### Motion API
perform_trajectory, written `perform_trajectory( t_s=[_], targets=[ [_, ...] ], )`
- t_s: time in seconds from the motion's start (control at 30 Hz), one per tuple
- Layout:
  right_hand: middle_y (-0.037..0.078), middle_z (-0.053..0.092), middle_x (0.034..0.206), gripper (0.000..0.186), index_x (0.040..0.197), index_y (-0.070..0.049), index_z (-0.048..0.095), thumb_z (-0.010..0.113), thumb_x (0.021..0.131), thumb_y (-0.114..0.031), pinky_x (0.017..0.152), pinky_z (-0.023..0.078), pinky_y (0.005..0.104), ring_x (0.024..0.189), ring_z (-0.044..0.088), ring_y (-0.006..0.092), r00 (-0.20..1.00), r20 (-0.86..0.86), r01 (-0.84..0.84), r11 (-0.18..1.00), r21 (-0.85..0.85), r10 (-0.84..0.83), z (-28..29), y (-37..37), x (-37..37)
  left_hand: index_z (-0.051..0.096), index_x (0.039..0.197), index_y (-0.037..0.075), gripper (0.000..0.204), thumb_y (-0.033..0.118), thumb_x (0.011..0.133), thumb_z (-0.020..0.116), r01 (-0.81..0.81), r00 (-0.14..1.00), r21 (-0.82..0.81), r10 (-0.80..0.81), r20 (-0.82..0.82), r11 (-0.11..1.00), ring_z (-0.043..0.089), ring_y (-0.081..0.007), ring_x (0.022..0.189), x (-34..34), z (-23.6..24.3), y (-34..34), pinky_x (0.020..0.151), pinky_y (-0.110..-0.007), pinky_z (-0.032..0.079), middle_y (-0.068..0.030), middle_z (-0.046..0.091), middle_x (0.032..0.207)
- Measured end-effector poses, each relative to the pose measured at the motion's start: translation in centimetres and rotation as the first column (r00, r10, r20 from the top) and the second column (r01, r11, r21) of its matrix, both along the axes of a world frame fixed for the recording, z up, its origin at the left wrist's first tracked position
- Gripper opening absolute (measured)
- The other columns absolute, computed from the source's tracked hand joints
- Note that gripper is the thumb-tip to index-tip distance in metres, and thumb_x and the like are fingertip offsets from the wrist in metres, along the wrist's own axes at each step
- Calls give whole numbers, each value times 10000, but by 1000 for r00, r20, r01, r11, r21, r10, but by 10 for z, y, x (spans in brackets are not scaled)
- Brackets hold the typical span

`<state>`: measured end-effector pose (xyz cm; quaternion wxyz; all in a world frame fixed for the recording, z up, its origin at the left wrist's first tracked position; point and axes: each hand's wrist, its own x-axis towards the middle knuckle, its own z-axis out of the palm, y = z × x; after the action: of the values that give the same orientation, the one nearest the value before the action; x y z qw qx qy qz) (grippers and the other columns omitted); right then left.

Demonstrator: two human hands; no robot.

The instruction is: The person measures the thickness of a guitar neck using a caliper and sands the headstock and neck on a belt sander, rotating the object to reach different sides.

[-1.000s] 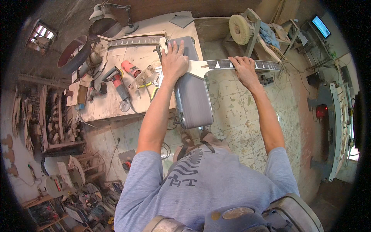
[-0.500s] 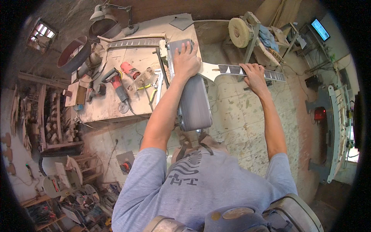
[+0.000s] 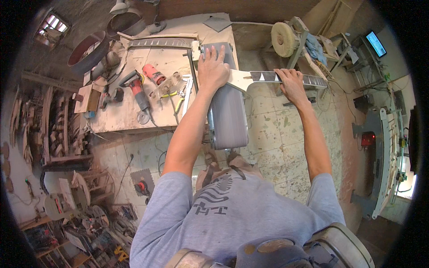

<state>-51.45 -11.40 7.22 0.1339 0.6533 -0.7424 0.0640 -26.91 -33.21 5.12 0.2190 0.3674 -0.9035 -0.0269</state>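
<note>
My left hand (image 3: 213, 69) lies with fingers stretched and apart over the headstock end of a pale guitar neck (image 3: 239, 81), pressing it onto a grey-belted sander (image 3: 228, 120). Under the hand, the headstock is partly hidden. My right hand (image 3: 290, 85) has curled fingers gripping the dark fretboard (image 3: 315, 81) with triangular white inlays, beyond the sander's right side. Left of the sander lie pliers (image 3: 179, 104), a red and black power tool (image 3: 137, 94) and a red cylindrical tool (image 3: 154, 73) on a wooden bench (image 3: 120, 125). Whether the belt is running I cannot tell.
Another fretted neck (image 3: 158, 42) lies at the bench's back. A round buffing wheel (image 3: 282, 39) on a stand is at back right, a lit screen (image 3: 375, 43) beyond it. A long machine (image 3: 384, 156) stands at far right, shelves of wood pieces (image 3: 53, 125) at left.
My hands and the neck shifted right between one second and half a second ago, then slightly back left and up in the picture. The whole view has shifted a little too.
</note>
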Motion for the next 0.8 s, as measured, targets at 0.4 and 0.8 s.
perform_trajectory(
  t_s=[0.4,0.8],
  targets=[
    [51,603,1350,615,1430,-134,551,710,839,-69,1074,373,489,1226,551,270,999,35,4,999,-42,-2,-9,-11,21,374,1617,93,711,289,937,446,-38,999,-20,38,-19,999,338,-386,1537,22,-1,-5,1254,-569,212,-237,393,1632],
    [55,603,1357,562,1447,-107,555,582,899,15,1079,355,493,1224,551,275,996,18,91,991,-95,-90,-19,20,32,307,1646,133,730,272,942,443,86,994,6,-86,60,996,327,-382,1543,10,4,-11,1265,-560,206,-207,355,1660]
  ],
)
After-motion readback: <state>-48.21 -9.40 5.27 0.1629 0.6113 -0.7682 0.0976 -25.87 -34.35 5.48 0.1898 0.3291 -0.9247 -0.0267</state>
